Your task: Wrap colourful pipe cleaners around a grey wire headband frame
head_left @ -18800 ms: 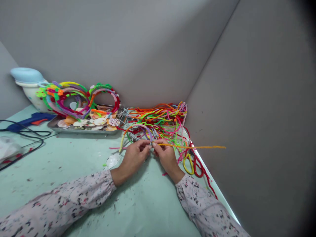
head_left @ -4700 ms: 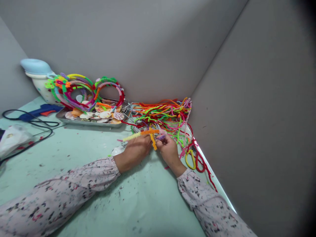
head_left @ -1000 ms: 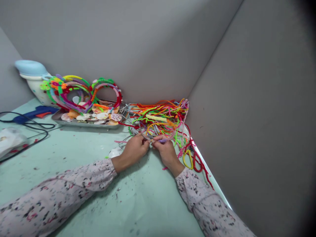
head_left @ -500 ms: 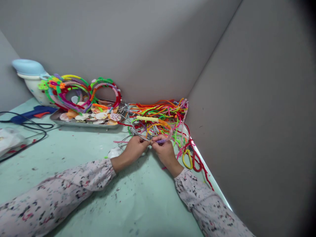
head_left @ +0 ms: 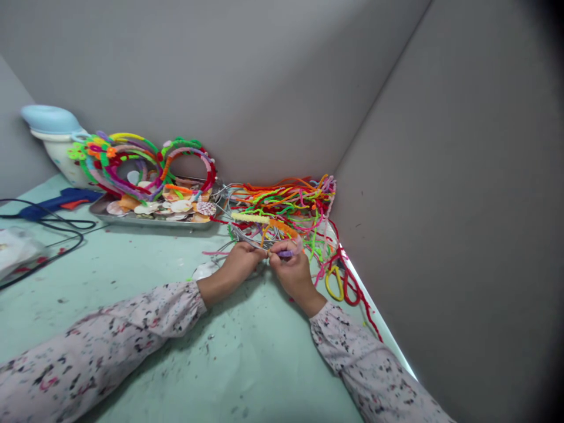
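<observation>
A headband [head_left: 282, 227] wrapped in pale yellow, orange, pink and purple fuzzy strips curves above my hands. My right hand [head_left: 291, 269] is closed on its purple end, thumb and fingers pinched. My left hand [head_left: 235, 264] meets it fingertip to fingertip, pinching the bare tip of the headband; the exact contact is small and partly hidden by fingers. Behind them lie thin grey headband wires [head_left: 251, 237] and a heap of coloured pipe cleaners [head_left: 286, 194]. A clear plastic-looking piece [head_left: 205, 271] lies beside my left wrist.
A metal tray [head_left: 154, 224] holds shells, with finished colourful headbands [head_left: 188, 154] standing on it. To the left are a blue glue gun [head_left: 39, 207], its black cord [head_left: 73, 236] and a white container with a blue lid [head_left: 53, 120]. Yellow and red-handled scissors [head_left: 335, 285] lie right, near the wall.
The headband has turned in my fingers: its yellow and orange part has swung left and slightly lower. Both hands stay nearly in place, my right hand's fingers rolled a little.
</observation>
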`<state>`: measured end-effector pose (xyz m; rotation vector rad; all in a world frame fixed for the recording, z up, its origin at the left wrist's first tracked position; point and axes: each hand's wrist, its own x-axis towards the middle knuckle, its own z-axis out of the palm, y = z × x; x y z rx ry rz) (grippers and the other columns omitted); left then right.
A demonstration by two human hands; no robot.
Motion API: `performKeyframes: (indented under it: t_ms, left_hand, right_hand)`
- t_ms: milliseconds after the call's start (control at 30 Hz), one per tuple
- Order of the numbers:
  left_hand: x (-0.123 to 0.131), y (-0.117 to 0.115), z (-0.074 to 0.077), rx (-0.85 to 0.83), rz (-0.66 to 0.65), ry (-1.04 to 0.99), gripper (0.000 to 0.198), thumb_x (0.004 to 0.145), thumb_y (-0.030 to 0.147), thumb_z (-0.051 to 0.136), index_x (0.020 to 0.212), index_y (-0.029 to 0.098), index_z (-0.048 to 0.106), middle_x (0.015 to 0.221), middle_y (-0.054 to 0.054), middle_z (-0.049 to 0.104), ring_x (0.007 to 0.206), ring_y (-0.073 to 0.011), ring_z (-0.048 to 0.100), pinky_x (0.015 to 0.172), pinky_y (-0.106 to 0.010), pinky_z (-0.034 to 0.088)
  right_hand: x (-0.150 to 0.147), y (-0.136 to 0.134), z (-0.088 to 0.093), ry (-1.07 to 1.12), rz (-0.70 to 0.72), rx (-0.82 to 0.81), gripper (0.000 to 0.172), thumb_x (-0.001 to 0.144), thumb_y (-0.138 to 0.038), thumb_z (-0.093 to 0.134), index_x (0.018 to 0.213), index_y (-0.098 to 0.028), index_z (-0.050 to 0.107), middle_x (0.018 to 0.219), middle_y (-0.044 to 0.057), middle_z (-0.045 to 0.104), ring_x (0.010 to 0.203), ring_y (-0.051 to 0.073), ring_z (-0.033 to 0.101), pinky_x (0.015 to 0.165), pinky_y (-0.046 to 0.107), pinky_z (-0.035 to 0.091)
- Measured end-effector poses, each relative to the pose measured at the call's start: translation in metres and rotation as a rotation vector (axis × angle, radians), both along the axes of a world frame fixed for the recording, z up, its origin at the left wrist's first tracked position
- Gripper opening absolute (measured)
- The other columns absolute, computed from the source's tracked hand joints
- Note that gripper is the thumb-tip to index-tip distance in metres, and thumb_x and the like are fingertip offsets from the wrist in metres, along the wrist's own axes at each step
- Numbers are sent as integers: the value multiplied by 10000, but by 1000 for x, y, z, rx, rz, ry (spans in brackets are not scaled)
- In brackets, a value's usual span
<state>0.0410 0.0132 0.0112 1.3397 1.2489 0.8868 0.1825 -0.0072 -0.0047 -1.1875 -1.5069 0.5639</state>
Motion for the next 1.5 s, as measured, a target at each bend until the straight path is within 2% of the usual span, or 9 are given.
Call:
performKeyframes:
  t_ms: [467,633,733,833,1000,1133,1233,1367,1500]
  left_hand:
    - [0,-2,3,-36,-5,-33,269,668,291,588,466,187,442,421,45,363,391,-73,287,411,-251,199]
    - [0,0,2,-2,-10,-40,245,691,320,595,519,170,508,456,43,397,422,-77,314,422,-239,221]
    - [0,1,1,64,-53,-54,200,716,331,596,632,149,594,523,29,475,467,-86,378,447,-227,266]
    - [0,0,1,122,-68,-111,136,712,270,597,769,147,610,592,27,524,510,-95,433,476,-214,320]
    - [-1,2,-2,153,31,-223,217,758,274,581,954,184,559,628,55,490,499,-89,419,460,-198,325]
    - [-3,7,-3,141,-30,-184,166,799,323,560,766,161,577,577,46,461,486,-79,379,446,-198,269]
    - [-4,9,-2,125,-31,-193,235,792,346,583,660,159,528,546,50,430,475,-72,353,441,-200,241]
    - [-4,6,-1,71,2,-281,205,772,338,612,701,158,546,554,53,427,472,-69,356,440,-197,251]
    - [-2,1,-1,33,-76,-398,123,753,269,614,796,159,581,571,56,439,478,-71,381,448,-192,292]
  right_hand:
    - [-1,-1,-2,-9,7,-6,72,744,-159,565,771,-210,607,765,7,640,720,169,596,695,282,469]
    - [0,1,0,31,-48,-90,36,736,-223,607,762,-201,621,716,-1,638,651,157,585,631,269,460]
    - [2,6,3,167,-43,-218,84,719,-264,640,748,-189,613,598,-24,605,551,144,564,552,257,437]
    - [5,13,2,345,0,-296,139,705,-284,670,778,-178,615,590,-22,627,553,142,593,559,253,451]
    - [6,17,-3,640,92,-384,180,660,-252,726,775,-181,608,605,-28,646,547,114,591,548,223,453]
    - [3,13,1,821,220,-473,204,601,-196,765,729,-168,608,593,-24,640,539,98,581,501,190,448]
    - [4,12,4,894,220,-471,215,585,-174,779,730,-155,622,580,-18,641,536,87,579,489,166,458]
    - [8,15,4,977,157,-439,212,586,-154,779,748,-143,642,588,-20,640,547,72,585,492,134,469]
    - [10,18,3,1036,114,-432,197,586,-139,771,740,-152,648,631,-27,648,569,71,596,493,128,479]
